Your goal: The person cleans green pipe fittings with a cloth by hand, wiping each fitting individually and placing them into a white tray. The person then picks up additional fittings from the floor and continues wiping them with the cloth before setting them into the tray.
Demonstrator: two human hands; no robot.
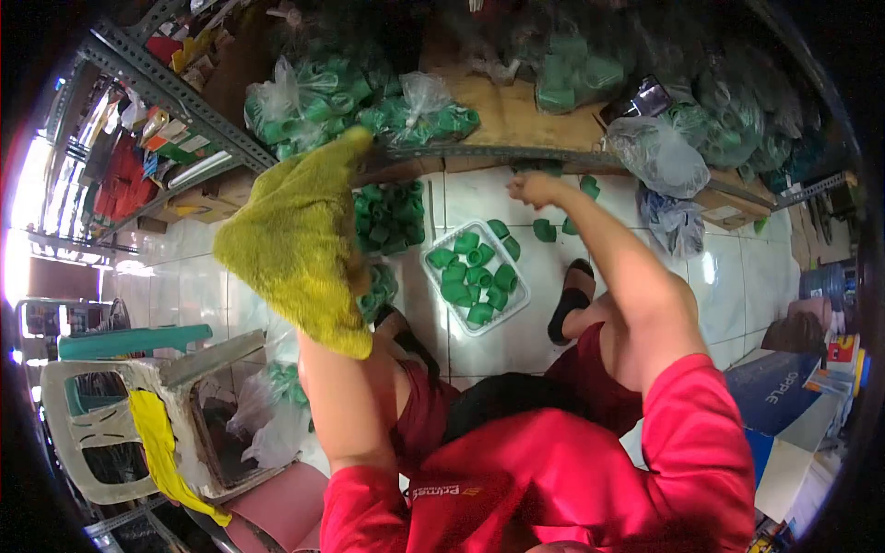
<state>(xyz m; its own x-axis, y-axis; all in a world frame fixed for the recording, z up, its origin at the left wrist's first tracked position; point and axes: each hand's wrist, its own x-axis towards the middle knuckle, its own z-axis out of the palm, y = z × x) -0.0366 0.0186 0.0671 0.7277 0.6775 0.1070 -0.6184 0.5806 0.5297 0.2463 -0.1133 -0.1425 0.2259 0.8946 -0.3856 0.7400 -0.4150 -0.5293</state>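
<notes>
The left hand (355,152) is gripping a yellow terry cloth (295,244), while the right hand (533,189), closed, contents indiscernible, is reaching beyond the white plastic basket (431,273) of green pipe fittings (472,276)

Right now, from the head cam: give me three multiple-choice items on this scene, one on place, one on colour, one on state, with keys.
1. Where does the white tray of green fittings sit?
A. on the tiled floor
B. on the plastic chair
C. on the shelf board

2. What colour is the cloth at the left hand?
A. red
B. yellow-green
C. white

3. What is the state of the right hand?
A. resting flat in the tray
B. gripping the cloth
C. raised near the shelf edge, fingers curled

Answers:
1. A, the tray lies on pale tiles between the person's feet and the shelf.
2. B, the cloth draped down from the left hand is yellow-green.
3. C, the right hand hangs above the floor just under the shelf edge, apart from the tray; whether it holds anything cannot be told.
</notes>
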